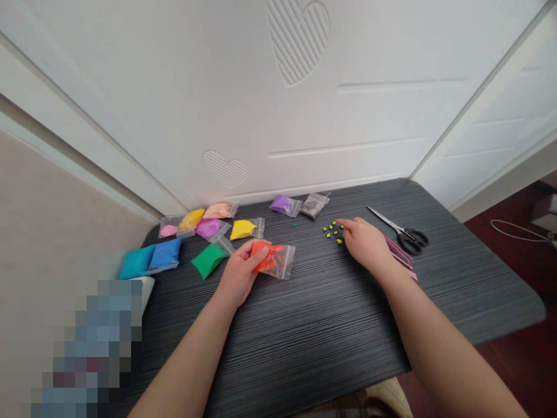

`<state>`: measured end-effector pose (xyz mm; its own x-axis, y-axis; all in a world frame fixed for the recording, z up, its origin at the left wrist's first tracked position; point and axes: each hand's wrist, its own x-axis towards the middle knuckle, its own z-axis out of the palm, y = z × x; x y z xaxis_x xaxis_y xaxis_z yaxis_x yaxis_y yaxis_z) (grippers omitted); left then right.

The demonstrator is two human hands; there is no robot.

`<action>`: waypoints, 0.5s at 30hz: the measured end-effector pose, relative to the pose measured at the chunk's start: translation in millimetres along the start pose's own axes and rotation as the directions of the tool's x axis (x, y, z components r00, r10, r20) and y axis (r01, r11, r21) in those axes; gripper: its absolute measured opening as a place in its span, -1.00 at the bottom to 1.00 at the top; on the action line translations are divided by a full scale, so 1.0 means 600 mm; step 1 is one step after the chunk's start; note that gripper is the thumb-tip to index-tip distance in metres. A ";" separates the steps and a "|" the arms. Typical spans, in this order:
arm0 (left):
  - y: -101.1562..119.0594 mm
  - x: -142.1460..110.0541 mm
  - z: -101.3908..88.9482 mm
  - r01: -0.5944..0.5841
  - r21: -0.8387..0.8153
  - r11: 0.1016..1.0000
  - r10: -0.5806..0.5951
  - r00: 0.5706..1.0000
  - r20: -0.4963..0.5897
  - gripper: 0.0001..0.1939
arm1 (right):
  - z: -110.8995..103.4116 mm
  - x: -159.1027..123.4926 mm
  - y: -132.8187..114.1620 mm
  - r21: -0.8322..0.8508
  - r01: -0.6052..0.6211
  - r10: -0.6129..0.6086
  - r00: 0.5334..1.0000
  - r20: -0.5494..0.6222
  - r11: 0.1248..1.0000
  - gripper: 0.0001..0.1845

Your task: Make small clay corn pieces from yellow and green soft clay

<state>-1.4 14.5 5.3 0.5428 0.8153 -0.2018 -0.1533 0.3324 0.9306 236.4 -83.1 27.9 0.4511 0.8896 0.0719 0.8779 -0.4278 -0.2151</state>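
My left hand (240,273) is closed around one end of a clear zip bag of orange clay (270,258), thumb on top, held above the dark table. Over on the right, my right hand (366,241) has its index finger stretched out at a cluster of small yellow-and-green clay pieces (329,235). That fingertip is close to the upper pieces; whether it touches one I cannot tell. The other fingers are curled and partly hidden. A tiny green bit (294,224) lies apart, left of the cluster.
Left of my hands are bags of green clay (209,260), yellow clay (242,229) and blue clay (165,254), among several others. Purple (282,204) and grey (313,205) bags lie at the back. Scissors (402,232) and pink plastic tools (402,255) are on the right.
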 end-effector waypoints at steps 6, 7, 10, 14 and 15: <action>-0.003 -0.001 -0.003 -0.009 0.003 1.000 0.009 1.000 0.022 -0.81 | -0.003 -0.005 -0.005 -0.037 0.057 -0.059 0.997 -0.047 0.998 -0.61; -0.003 -0.001 -0.003 -0.010 0.002 1.000 0.010 1.000 0.023 -0.81 | -0.003 -0.005 -0.006 -0.045 0.069 -0.071 0.997 -0.040 0.997 -0.62; -0.002 -0.001 -0.003 -0.009 0.000 1.000 0.009 1.000 0.016 -0.80 | -0.005 -0.006 -0.012 -0.049 0.087 -0.088 0.996 -0.019 0.995 -0.63; 0.000 -0.001 -0.002 -0.002 -0.004 1.000 0.002 1.000 0.021 -0.80 | -0.007 -0.013 -0.031 -0.002 0.175 -0.174 0.984 -0.034 0.985 -0.62; 0.000 -0.002 -0.001 -0.005 -0.003 1.000 0.005 1.000 0.024 -0.80 | -0.006 -0.016 -0.039 0.028 0.216 -0.214 0.976 -0.040 0.976 -0.63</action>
<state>-2.5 14.1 5.4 0.5616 0.8053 -0.1899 -0.1586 0.3301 0.9305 212.0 -82.5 35.8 0.2585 0.9535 0.1551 0.9497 -0.2214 -0.2215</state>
